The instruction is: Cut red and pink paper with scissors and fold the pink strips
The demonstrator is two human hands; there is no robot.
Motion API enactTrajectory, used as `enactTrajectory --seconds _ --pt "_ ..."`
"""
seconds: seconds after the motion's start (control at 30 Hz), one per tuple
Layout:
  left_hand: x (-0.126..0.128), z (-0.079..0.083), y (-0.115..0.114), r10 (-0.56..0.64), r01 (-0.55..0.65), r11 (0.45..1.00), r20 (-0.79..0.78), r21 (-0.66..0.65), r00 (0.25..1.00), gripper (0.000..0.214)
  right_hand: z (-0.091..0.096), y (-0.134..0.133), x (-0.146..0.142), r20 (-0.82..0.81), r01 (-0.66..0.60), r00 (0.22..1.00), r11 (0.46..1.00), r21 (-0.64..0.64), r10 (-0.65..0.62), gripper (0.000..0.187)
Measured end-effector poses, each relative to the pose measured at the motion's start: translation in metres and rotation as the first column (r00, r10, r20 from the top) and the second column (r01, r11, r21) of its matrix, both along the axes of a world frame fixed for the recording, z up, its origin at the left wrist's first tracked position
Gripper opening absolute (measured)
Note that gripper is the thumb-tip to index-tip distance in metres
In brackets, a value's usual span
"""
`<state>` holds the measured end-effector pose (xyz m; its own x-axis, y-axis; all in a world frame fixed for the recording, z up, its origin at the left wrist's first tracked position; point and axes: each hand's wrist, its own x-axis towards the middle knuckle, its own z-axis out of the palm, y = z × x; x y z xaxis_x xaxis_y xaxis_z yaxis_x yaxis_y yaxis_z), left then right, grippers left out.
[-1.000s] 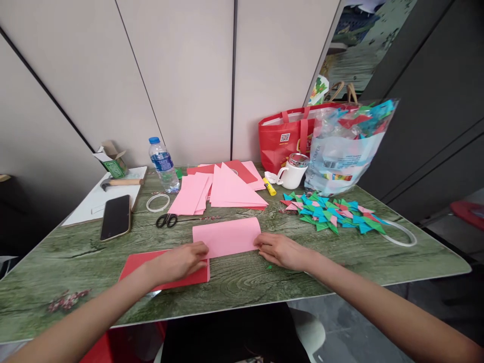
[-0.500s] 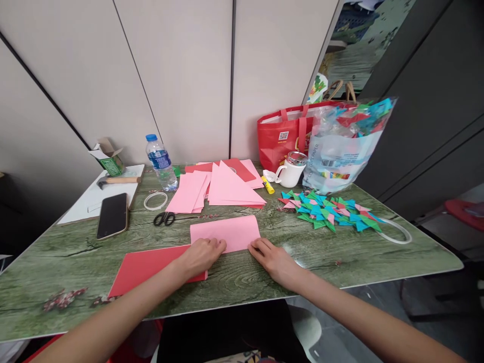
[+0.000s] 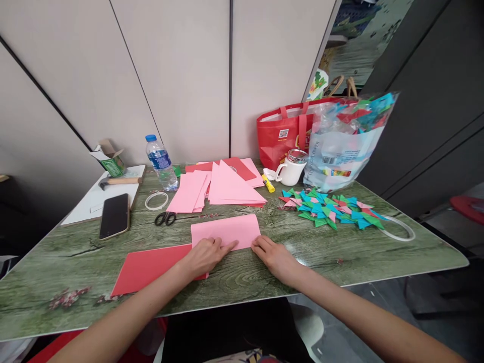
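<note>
A folded sheet of pink paper (image 3: 227,229) lies in front of me, its fold or edge curving up slightly at the far side. My left hand (image 3: 207,255) rests on its near left part, index finger stretched along the near edge and the other fingers partly curled. At the near right corner my right hand (image 3: 272,257) has fingertips and thumb closed on the paper. Folded red paper (image 3: 151,267) lies under my left forearm and wrist, partly hidden. Behind the pink sheet are cut pink paper pieces (image 3: 187,191) and pink triangles (image 3: 230,186).
Black-handled scissors (image 3: 165,218), a tape roll (image 3: 156,201), a phone (image 3: 114,217), a hammer (image 3: 121,181) and a water bottle (image 3: 162,164) stand or lie left. To the right are a glue stick (image 3: 268,183), white mug (image 3: 292,169), folded paper pieces (image 3: 328,207) and a plastic bag (image 3: 340,156).
My left index finger has stretched out to the right along the paper's near edge; before, the fingers were curled. My right hand stays at the corner. The view has shifted slightly.
</note>
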<state>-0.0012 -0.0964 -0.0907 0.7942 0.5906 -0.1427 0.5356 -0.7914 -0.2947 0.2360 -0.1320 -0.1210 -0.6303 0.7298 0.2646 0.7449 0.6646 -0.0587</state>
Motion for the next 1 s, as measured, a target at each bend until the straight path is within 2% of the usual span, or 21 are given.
enactTrajectory --seconds 0.17,0.23,0.3,0.37,0.43,0.53,0.7,0.83,1.0 --pt "0.001 0.004 -0.002 -0.025 0.026 0.999 0.015 -0.021 1.0 0.059 0.018 0.008 -0.018 0.148 0.135 0.981 0.99 -0.038 -0.128 0.018" --pt "0.002 0.005 -0.002 -0.038 0.039 0.999 0.014 -0.015 0.999 0.054 0.023 0.016 -0.034 0.141 0.191 0.973 0.98 -0.045 -0.183 0.017" --pt "0.003 0.004 -0.002 -0.048 0.048 0.999 -0.001 -0.004 0.999 0.045 0.022 0.025 -0.051 0.016 0.175 0.985 0.984 -0.041 -0.174 0.018" --pt "0.003 0.003 -0.001 -0.066 0.066 0.998 -0.031 0.015 0.997 0.035 0.014 0.035 -0.068 -0.227 0.061 0.972 0.998 -0.021 -0.064 0.022" --pt "0.003 0.001 -0.001 -0.079 0.081 0.996 -0.054 0.033 0.995 0.028 0.003 0.045 -0.08 -0.467 -0.039 0.884 0.999 -0.011 0.029 0.024" --pt "0.001 -0.001 0.0 -0.066 0.067 0.997 -0.037 0.029 0.997 0.025 -0.013 0.056 -0.086 -0.654 -0.063 0.757 0.995 -0.072 0.001 0.029" --pt "-0.003 -0.003 0.003 -0.026 0.027 0.999 0.036 -0.035 0.999 0.028 -0.022 0.064 -0.081 -0.705 -0.096 0.708 0.981 -0.166 -0.05 0.034" --pt "-0.001 0.0 0.007 0.132 -0.124 0.988 0.082 -0.089 0.988 0.031 -0.024 0.068 -0.078 -0.728 -0.089 0.679 0.975 -0.204 -0.09 0.035" --pt "0.001 -0.001 0.01 0.192 -0.186 0.979 0.078 -0.081 0.978 0.029 -0.027 0.067 -0.081 -0.651 -0.059 0.758 0.989 -0.138 -0.046 0.031"
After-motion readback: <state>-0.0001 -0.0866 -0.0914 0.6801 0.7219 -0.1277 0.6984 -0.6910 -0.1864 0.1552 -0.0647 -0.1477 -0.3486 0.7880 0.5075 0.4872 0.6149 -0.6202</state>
